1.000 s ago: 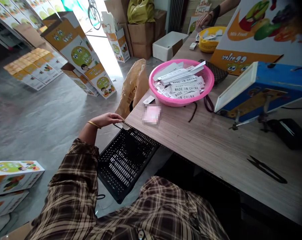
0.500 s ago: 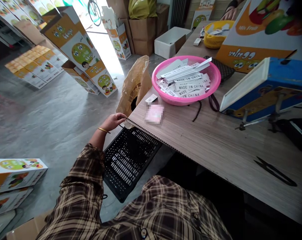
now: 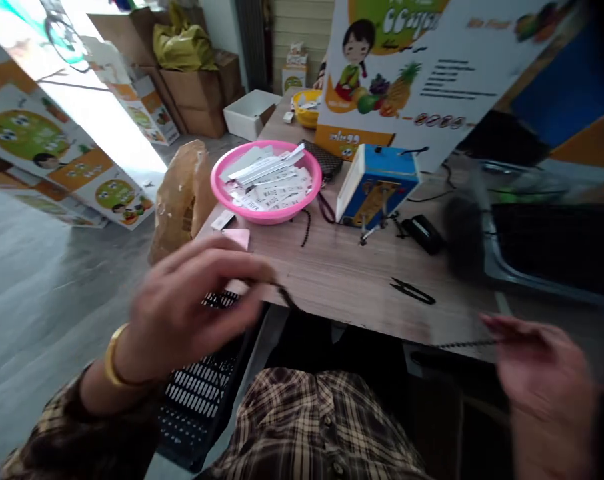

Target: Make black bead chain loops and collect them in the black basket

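The left hand (image 3: 192, 307), lower left of the frame, pinches a thin dark beaded cord (image 3: 462, 344) in its fingertips over the edge of the wood-grain table (image 3: 352, 280). The right hand (image 3: 542, 373), lower right, grasps a stretch of cord; both hands are blurred.

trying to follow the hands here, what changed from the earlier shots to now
The left hand has risen from the table edge and now pinches a dark beaded cord. The right hand has come into view at the right, holding the cord's far stretch; both hands are blurred. The pink basket of labels and the thread snips stayed put.
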`<action>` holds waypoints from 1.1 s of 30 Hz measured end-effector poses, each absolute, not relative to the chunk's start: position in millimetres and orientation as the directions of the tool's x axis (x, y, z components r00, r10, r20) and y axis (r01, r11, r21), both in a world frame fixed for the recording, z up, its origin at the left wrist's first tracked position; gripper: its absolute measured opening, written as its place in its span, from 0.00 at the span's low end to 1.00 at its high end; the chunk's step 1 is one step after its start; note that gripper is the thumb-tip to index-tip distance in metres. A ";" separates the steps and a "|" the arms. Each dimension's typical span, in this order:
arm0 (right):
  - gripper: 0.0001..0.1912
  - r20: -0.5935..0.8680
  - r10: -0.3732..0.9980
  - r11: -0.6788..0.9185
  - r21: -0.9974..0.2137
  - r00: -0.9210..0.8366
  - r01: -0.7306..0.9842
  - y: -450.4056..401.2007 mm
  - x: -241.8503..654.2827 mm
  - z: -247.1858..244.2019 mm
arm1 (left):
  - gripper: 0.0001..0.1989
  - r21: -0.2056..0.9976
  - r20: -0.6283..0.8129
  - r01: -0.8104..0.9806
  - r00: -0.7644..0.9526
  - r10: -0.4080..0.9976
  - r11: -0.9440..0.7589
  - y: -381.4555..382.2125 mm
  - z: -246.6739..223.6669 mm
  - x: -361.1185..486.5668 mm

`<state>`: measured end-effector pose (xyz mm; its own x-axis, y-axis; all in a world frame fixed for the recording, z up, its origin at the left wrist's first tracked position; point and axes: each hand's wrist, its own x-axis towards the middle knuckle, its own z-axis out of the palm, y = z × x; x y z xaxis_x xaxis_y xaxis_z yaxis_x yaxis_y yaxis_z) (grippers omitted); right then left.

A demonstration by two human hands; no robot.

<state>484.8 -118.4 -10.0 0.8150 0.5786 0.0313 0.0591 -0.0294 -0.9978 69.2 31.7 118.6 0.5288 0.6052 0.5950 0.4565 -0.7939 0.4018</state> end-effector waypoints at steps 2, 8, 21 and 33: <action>0.10 0.001 0.761 0.086 -0.991 0.648 -0.100 -95.0 455.2 -7.7 | 0.06 0.433 0.558 0.276 0.666 0.496 -0.858 28.3 123.2 126.8; 0.20 -0.206 0.973 -0.152 -0.911 0.103 -0.384 -22.3 395.5 -3.4 | 0.05 0.491 0.501 0.263 0.694 0.516 -0.831 86.4 50.6 239.0; 0.20 -0.268 0.903 -0.203 -0.955 0.335 -0.218 40.8 461.8 -38.6 | 0.06 0.600 0.273 0.532 0.565 0.779 -0.597 121.3 -6.0 278.3; 0.14 -0.340 0.875 -0.262 -0.931 0.346 -0.253 49.4 463.3 -40.5 | 0.07 0.628 0.268 0.560 0.496 0.826 -0.540 131.0 -20.7 290.3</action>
